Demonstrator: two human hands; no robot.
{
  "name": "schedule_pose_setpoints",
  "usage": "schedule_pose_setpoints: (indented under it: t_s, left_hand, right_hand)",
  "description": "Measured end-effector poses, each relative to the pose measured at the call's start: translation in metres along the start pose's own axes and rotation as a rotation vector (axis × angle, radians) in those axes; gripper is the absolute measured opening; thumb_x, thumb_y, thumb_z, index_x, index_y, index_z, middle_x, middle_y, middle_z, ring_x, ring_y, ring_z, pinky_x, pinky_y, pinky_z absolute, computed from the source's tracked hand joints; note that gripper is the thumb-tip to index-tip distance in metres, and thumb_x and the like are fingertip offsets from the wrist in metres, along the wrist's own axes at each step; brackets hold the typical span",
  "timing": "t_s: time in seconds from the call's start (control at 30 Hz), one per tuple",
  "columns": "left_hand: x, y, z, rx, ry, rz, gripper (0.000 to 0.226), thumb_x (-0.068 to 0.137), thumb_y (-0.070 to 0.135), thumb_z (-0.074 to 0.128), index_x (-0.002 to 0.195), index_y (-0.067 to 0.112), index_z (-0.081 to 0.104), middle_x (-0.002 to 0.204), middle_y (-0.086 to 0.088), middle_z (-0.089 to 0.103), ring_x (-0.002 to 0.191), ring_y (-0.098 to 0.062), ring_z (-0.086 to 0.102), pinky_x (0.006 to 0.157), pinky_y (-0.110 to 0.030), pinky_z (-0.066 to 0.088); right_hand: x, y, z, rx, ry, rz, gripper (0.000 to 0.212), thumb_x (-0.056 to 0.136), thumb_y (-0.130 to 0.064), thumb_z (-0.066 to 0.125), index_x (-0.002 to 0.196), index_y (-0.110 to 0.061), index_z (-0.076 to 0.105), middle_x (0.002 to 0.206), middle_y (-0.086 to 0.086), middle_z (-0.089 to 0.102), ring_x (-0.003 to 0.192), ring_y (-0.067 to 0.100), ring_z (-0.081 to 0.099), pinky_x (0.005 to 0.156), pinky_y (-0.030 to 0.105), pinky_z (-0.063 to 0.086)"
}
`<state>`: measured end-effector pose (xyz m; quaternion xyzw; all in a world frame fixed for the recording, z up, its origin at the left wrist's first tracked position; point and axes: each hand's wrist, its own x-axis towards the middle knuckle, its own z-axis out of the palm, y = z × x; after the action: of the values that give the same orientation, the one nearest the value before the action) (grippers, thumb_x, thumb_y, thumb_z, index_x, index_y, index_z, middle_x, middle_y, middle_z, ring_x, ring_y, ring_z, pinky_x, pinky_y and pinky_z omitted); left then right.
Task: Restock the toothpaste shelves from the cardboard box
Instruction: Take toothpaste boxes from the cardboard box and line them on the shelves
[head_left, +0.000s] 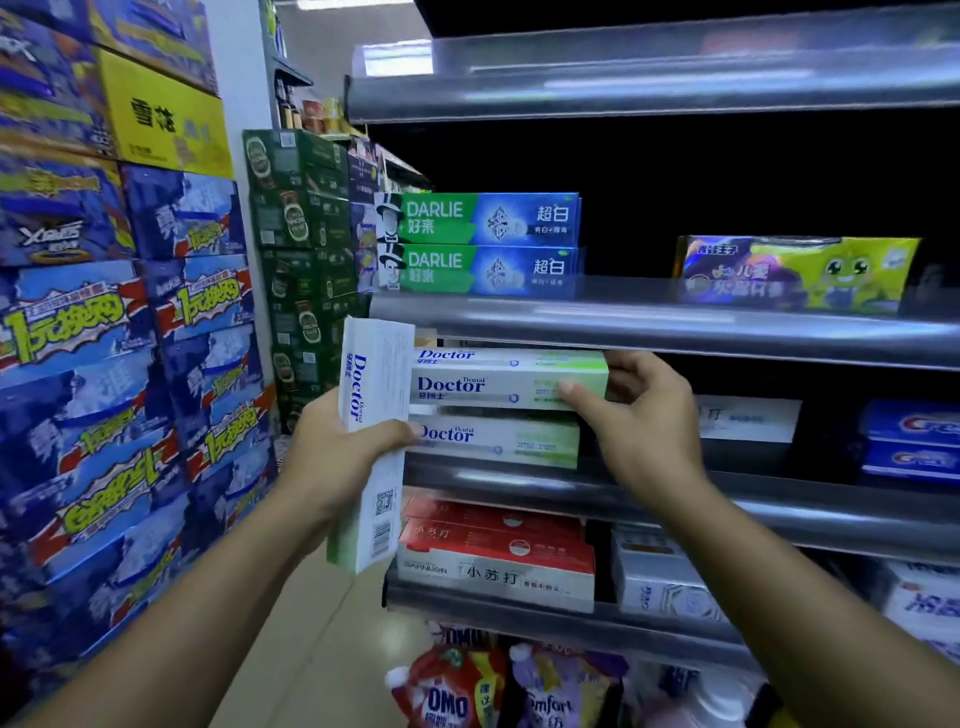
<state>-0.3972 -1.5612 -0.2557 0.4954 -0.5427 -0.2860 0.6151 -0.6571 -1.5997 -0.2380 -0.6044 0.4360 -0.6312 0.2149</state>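
My left hand (337, 457) grips a white and green Doctor toothpaste box (371, 441) held upright in front of the shelf's left end. My right hand (644, 415) holds the right end of another Doctor box (498, 387) lying flat on top of a third Doctor box (493, 441) on the middle shelf (519, 480). The cardboard box is out of sight.
Green and blue Darlie boxes (478, 244) sit on the shelf above, a kids' toothpaste pack (795, 273) to their right. Red and white boxes (498, 551) lie on the shelf below, blue boxes (909, 441) at the right. Stacked drink cases (130, 312) wall the left side.
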Motion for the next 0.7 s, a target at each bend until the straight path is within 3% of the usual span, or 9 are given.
schedule_pose_setpoints:
  t_s: [0.1,0.2,0.33,0.43,0.5,0.6,0.7]
  left_hand:
    - [0.017,-0.012,-0.002,0.093,0.002,-0.047,0.025,0.07,0.017,0.085,0.087,0.029,0.071,0.08,0.016,0.075,0.077,-0.017,0.072,0.059,-0.029,0.049]
    - [0.022,-0.025,-0.002,0.175,-0.013,-0.068,0.028,0.074,0.012,0.083,0.088,0.029,0.065,0.076,0.022,0.072,0.081,-0.016,0.069,0.059,-0.028,0.048]
    - [0.025,-0.031,-0.004,0.223,-0.036,-0.077,0.034,0.058,0.024,0.077,0.091,0.026,0.066,0.079,0.006,0.073,0.078,-0.017,0.069,0.06,-0.029,0.05]
    - [0.031,-0.036,-0.007,0.265,-0.032,-0.071,0.027,0.067,0.015,0.081,0.087,0.023,0.065,0.084,0.0,0.071,0.076,-0.021,0.067,0.059,-0.029,0.049]
    - [0.036,-0.036,-0.008,0.304,-0.07,-0.08,0.025,0.072,0.006,0.08,0.086,0.02,0.065,0.084,-0.003,0.07,0.074,-0.021,0.065,0.058,-0.028,0.048]
    - [0.047,-0.028,-0.007,0.305,-0.138,-0.139,0.027,0.067,0.005,0.081,0.088,0.015,0.067,0.086,-0.009,0.07,0.074,-0.026,0.063,0.064,-0.033,0.052]
    - [0.057,-0.016,-0.005,0.297,-0.194,-0.225,0.04,0.055,0.01,0.078,0.094,0.006,0.068,0.09,-0.017,0.069,0.076,-0.032,0.062,0.068,-0.037,0.053]
  right_hand:
    - [-0.001,0.008,0.01,-0.165,-0.052,0.051,0.039,0.081,-0.033,0.084,0.113,-0.027,0.062,0.088,-0.023,0.061,0.082,-0.002,0.062,0.078,0.027,0.052]
    - [-0.005,0.02,0.013,-0.248,-0.068,0.073,0.046,0.08,-0.034,0.084,0.119,-0.03,0.061,0.085,-0.026,0.058,0.083,0.003,0.063,0.075,0.028,0.051]
    - [0.001,0.028,0.012,-0.297,-0.06,0.069,0.052,0.073,-0.025,0.09,0.107,-0.041,0.054,0.081,-0.019,0.066,0.075,-0.002,0.065,0.061,0.019,0.048]
    - [0.004,0.035,0.015,-0.368,-0.041,0.076,0.056,0.073,-0.021,0.088,0.114,-0.042,0.056,0.08,-0.012,0.069,0.075,0.005,0.067,0.057,0.021,0.048]
    - [0.007,0.037,0.017,-0.409,-0.022,0.081,0.053,0.074,-0.022,0.087,0.116,-0.037,0.059,0.08,-0.01,0.069,0.076,0.009,0.067,0.058,0.026,0.05]
    - [0.019,0.038,0.024,-0.497,-0.006,0.138,0.046,0.075,-0.021,0.084,0.116,-0.028,0.062,0.089,-0.005,0.071,0.083,0.022,0.067,0.071,0.036,0.057]
    - [0.034,0.037,0.032,-0.555,0.018,0.239,0.042,0.077,-0.014,0.079,0.115,-0.024,0.062,0.092,0.001,0.063,0.083,0.028,0.061,0.071,0.035,0.053]
